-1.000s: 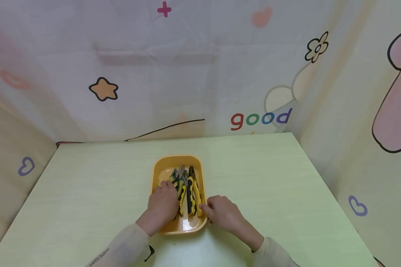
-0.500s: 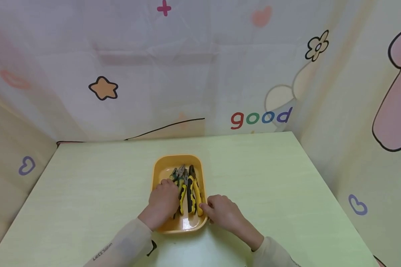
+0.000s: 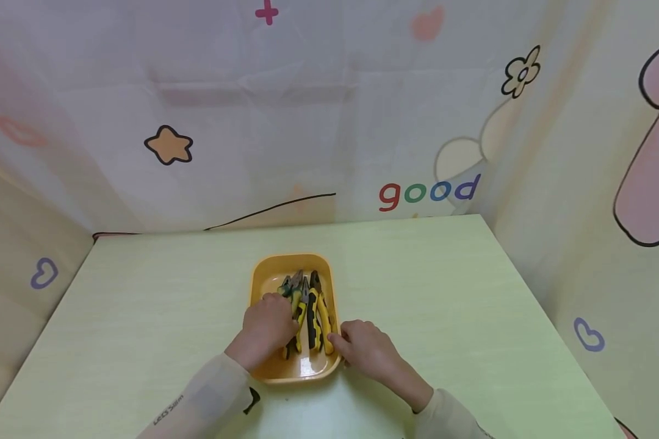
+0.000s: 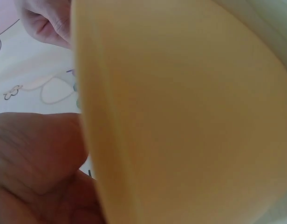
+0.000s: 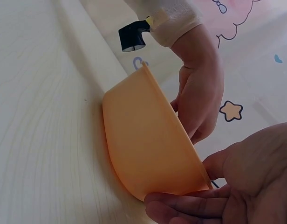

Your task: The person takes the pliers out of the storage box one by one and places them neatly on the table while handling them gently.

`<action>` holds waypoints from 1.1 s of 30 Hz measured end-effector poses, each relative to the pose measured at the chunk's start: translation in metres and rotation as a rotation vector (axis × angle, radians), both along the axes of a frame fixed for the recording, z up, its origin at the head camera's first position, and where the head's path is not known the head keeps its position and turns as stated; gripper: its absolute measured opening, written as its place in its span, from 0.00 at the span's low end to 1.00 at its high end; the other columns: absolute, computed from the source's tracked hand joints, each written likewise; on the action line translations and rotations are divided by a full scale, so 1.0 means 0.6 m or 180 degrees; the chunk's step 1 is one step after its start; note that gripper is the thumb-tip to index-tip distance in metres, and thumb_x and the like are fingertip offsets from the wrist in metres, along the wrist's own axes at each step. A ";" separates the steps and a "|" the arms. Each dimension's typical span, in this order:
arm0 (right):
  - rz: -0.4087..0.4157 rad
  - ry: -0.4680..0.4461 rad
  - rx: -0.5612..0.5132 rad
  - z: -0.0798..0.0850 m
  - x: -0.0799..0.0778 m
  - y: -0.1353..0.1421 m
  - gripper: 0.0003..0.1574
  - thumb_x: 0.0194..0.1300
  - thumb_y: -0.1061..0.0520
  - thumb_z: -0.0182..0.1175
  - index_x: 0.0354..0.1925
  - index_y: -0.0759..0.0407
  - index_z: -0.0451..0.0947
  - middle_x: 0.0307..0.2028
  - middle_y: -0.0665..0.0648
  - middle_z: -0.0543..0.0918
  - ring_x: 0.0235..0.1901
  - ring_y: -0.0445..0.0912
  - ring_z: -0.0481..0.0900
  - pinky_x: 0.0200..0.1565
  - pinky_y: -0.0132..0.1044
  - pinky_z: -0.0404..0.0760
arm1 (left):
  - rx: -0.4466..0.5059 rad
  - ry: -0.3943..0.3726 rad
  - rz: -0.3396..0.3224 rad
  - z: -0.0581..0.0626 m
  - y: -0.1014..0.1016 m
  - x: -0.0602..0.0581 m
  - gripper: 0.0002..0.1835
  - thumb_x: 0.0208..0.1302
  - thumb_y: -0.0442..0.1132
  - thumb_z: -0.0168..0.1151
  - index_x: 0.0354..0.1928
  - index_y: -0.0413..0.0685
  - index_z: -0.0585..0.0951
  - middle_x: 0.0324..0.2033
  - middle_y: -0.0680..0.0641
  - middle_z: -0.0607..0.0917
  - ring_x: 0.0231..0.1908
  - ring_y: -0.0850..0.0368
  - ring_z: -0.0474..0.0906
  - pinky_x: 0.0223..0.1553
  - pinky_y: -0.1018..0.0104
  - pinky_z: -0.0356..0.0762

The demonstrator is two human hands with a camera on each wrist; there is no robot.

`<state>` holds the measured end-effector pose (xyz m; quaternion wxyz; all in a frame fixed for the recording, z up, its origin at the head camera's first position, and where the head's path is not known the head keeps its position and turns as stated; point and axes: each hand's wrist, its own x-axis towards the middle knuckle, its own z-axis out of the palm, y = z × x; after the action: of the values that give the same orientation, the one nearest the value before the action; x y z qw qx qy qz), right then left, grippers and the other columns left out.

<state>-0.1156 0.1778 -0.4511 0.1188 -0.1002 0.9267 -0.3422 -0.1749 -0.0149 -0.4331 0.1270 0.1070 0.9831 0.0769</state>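
A yellow-orange plastic tray [image 3: 293, 373] stands on the table with several pliers lying side by side in it. My left hand [image 3: 269, 323] reaches in over the tray's left side and grips the leftmost pliers; its fingertips are hidden beneath it. Beside it lie yellow-and-black pliers [image 3: 314, 320], jaws toward the far end. My right hand [image 3: 365, 347] holds the tray's right rim near the front corner. In the right wrist view the thumb is at the rim and the fingers [image 5: 181, 205] press the outer wall. That wall fills most of the left wrist view.
The pale green tabletop [image 3: 434, 292] extends around the tray. Printed curtains [image 3: 241, 146] enclose its back and sides. A small black object [image 3: 251, 400] sits at the left wrist, under the sleeve.
My left hand has shifted slightly within the tray, and the pliers under it have moved a little. The right hand keeps its place on the rim.
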 end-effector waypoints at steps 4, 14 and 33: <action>0.0002 -0.0004 -0.0004 0.002 0.000 0.000 0.21 0.76 0.51 0.58 0.24 0.54 0.74 0.16 0.47 0.75 0.16 0.40 0.68 0.19 0.32 0.64 | 0.0017 -0.0113 0.0059 0.003 0.001 -0.004 0.16 0.68 0.46 0.65 0.31 0.39 0.81 0.32 0.42 0.77 0.29 0.50 0.74 0.30 0.55 0.78; 0.0022 0.0019 0.0018 0.004 -0.002 0.000 0.21 0.76 0.51 0.57 0.24 0.54 0.74 0.16 0.47 0.75 0.15 0.40 0.68 0.19 0.31 0.64 | 0.0204 -0.0417 0.0192 0.019 0.003 -0.011 0.20 0.71 0.44 0.52 0.19 0.47 0.75 0.24 0.45 0.75 0.24 0.52 0.72 0.24 0.61 0.67; 0.0026 0.0055 0.0040 0.003 -0.002 0.000 0.21 0.75 0.52 0.58 0.23 0.54 0.74 0.16 0.47 0.74 0.16 0.40 0.68 0.19 0.32 0.65 | 0.0020 -0.0442 -0.0047 0.028 0.002 -0.034 0.24 0.84 0.48 0.40 0.36 0.45 0.82 0.28 0.42 0.77 0.24 0.51 0.72 0.26 0.57 0.73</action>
<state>-0.1167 0.1777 -0.4494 0.1128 -0.1062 0.9294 -0.3350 -0.1953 -0.0138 -0.4160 0.1951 0.1089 0.9709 0.0862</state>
